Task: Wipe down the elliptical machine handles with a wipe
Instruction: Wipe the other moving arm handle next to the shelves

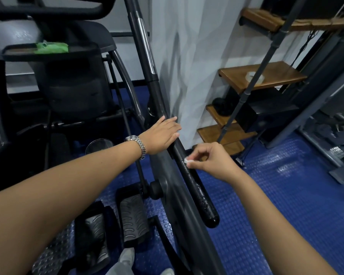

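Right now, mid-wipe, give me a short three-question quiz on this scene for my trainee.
1. True or false: the right hand pinches a small white wipe against the black handle grip.
2. The left hand is: A) resting with straight fingers on the handle shaft above the grip; B) gripping a pedal; C) hanging free.
3. Fill in: the grip's lower end is speckled with ___.

Key: 1 true; 2 A; 3 droplets.
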The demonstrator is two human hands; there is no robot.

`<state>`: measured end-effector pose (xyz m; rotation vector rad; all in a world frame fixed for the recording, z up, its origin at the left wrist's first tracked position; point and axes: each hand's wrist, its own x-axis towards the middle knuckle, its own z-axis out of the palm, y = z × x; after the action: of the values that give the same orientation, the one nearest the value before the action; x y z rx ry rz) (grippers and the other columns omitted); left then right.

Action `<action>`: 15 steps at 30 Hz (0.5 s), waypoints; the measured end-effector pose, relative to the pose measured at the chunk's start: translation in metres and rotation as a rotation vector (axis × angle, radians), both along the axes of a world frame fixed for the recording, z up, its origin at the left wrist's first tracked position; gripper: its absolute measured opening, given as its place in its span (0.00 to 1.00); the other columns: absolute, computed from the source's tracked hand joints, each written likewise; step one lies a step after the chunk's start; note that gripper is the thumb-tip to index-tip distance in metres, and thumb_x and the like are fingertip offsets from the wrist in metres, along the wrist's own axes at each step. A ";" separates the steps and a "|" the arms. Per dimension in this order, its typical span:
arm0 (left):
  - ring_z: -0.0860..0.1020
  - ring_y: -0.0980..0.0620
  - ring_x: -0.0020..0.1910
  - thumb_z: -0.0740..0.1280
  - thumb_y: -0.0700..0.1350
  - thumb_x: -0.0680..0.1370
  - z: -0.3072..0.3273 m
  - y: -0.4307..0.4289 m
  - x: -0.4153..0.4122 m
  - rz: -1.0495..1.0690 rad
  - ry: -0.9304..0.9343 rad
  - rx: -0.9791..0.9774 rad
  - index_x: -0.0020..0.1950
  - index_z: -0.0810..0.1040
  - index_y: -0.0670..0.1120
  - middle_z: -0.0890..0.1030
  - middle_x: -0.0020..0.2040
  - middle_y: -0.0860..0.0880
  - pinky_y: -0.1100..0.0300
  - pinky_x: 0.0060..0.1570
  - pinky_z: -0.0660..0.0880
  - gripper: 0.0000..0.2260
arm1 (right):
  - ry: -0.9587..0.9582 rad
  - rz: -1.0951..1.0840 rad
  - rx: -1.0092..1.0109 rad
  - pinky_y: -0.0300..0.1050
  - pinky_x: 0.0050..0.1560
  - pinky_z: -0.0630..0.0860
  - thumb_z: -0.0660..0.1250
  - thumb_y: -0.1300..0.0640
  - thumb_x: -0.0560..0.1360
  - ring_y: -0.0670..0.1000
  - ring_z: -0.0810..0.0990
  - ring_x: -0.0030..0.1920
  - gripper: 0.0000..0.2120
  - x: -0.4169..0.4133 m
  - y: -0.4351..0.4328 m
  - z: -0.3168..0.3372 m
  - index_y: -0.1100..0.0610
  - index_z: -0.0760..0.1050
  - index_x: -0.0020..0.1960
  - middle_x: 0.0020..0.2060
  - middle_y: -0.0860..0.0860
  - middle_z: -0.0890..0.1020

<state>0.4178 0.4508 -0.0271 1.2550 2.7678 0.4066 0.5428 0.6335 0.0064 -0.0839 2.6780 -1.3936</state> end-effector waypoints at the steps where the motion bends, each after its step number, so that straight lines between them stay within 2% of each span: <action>1: 0.50 0.53 0.76 0.47 0.50 0.83 0.000 -0.001 -0.001 0.002 -0.002 0.007 0.73 0.63 0.44 0.64 0.74 0.49 0.54 0.75 0.41 0.21 | -0.036 0.037 0.012 0.35 0.41 0.75 0.78 0.60 0.67 0.41 0.80 0.37 0.04 0.003 0.004 0.003 0.55 0.83 0.38 0.35 0.47 0.84; 3: 0.50 0.53 0.76 0.47 0.50 0.83 -0.002 -0.002 -0.001 0.005 -0.004 0.021 0.73 0.63 0.44 0.64 0.74 0.49 0.53 0.75 0.41 0.21 | -0.089 0.057 0.017 0.38 0.42 0.78 0.78 0.61 0.66 0.44 0.82 0.37 0.04 0.002 0.005 0.008 0.57 0.83 0.37 0.35 0.49 0.84; 5: 0.50 0.53 0.76 0.47 0.50 0.83 -0.002 -0.002 -0.001 0.005 0.000 0.022 0.73 0.63 0.43 0.64 0.73 0.48 0.53 0.75 0.41 0.21 | -0.064 0.011 0.024 0.41 0.42 0.79 0.78 0.61 0.67 0.47 0.82 0.37 0.04 -0.006 -0.003 0.009 0.57 0.83 0.37 0.35 0.50 0.85; 9: 0.50 0.53 0.76 0.47 0.50 0.83 -0.001 0.000 0.001 0.005 0.002 0.014 0.73 0.63 0.43 0.64 0.74 0.48 0.54 0.74 0.41 0.21 | 0.054 -0.049 0.080 0.32 0.40 0.76 0.76 0.60 0.69 0.42 0.80 0.37 0.03 -0.011 -0.016 0.006 0.55 0.83 0.39 0.36 0.48 0.83; 12: 0.51 0.53 0.76 0.47 0.50 0.83 0.000 -0.001 0.000 0.002 0.004 0.011 0.73 0.64 0.43 0.65 0.73 0.48 0.54 0.74 0.41 0.21 | 0.004 0.050 0.161 0.28 0.37 0.71 0.78 0.59 0.67 0.38 0.77 0.34 0.03 -0.002 -0.009 0.013 0.54 0.84 0.39 0.33 0.45 0.80; 15: 0.50 0.53 0.76 0.47 0.50 0.83 0.000 -0.001 -0.001 0.008 0.002 0.013 0.73 0.64 0.43 0.65 0.73 0.48 0.54 0.74 0.41 0.21 | 0.000 0.117 0.275 0.27 0.37 0.70 0.78 0.57 0.67 0.38 0.77 0.35 0.04 -0.006 -0.010 0.018 0.53 0.85 0.40 0.32 0.43 0.79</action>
<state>0.4172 0.4495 -0.0269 1.2487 2.7769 0.4253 0.5367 0.6235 0.0248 -0.2097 2.7836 -0.9832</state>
